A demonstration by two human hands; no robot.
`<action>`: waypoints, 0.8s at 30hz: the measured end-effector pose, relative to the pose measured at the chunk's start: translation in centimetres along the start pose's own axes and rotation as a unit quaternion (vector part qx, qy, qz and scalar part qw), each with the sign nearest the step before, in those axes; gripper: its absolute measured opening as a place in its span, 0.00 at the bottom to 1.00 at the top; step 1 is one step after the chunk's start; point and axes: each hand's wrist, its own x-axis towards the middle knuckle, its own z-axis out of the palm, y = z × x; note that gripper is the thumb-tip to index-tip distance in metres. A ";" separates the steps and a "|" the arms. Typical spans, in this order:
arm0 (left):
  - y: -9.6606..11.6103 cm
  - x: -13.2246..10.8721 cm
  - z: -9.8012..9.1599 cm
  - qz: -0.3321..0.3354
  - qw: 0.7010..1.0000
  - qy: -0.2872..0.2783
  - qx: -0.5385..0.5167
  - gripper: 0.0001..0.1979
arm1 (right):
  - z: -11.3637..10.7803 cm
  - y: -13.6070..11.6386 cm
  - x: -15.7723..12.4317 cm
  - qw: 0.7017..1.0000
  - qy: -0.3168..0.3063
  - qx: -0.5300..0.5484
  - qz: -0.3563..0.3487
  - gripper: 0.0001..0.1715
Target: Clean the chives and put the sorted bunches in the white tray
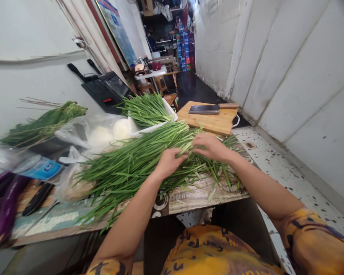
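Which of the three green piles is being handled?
The largest pile, its pale ends at the left hand and right hand; the second sits in the white tray, the third near the left wall.

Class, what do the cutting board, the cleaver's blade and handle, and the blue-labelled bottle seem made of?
Cutting board: probably wood or bamboo, smooth, judging by its tan tone. Blade: likely metal, from its dark sheen. Handle: apparently wood, finish unclear, from its brown colour. Bottle: probably plastic, glossy, being see-through with highlights.
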 end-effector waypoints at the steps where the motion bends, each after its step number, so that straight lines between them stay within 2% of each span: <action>1: -0.1 0.0 0.1 0.006 1.000 0.012 0.008 0.12 | 0.2 -0.1 0.0 0.999 0.023 0.010 0.025 0.11; 3: -0.2 0.0 0.3 0.007 0.999 0.035 0.016 0.10 | 0.8 -0.2 0.0 0.993 0.063 0.035 0.095 0.20; 5: -0.3 0.0 0.5 -0.004 0.999 0.041 0.002 0.11 | 1.5 -0.3 0.1 0.985 0.062 0.066 0.147 0.20; 7: -0.4 0.0 0.8 -0.016 0.999 0.034 -0.006 0.13 | 1.9 -0.2 0.2 0.982 0.038 0.100 0.155 0.14; 10: -0.5 0.0 1.0 -0.008 0.998 0.039 0.053 0.12 | 2.0 0.0 0.3 0.982 0.016 0.128 0.135 0.07; 13: -0.4 0.0 1.0 0.021 0.992 0.050 0.111 0.12 | 1.8 0.0 0.3 0.979 0.016 0.125 0.159 0.07; 16: 0.0 -0.1 0.8 0.028 0.994 0.048 0.091 0.08 | 1.8 0.0 0.3 0.965 0.023 0.157 0.209 0.08; 18: 0.3 -0.1 0.6 0.011 0.996 0.051 0.066 0.15 | 1.9 0.0 0.3 0.951 0.032 0.191 0.243 0.10; 19: 0.4 -0.1 0.5 0.006 0.997 0.046 0.058 0.16 | 2.0 0.0 0.3 0.945 0.035 0.201 0.256 0.11; 22: 0.6 -0.1 0.1 0.015 0.998 0.009 0.055 0.07 | 1.9 0.2 0.3 0.940 0.041 0.189 0.280 0.12; 24: 0.6 -0.1 -0.1 0.013 0.998 -0.007 0.063 0.09 | 1.7 0.6 0.2 0.943 0.050 0.156 0.290 0.11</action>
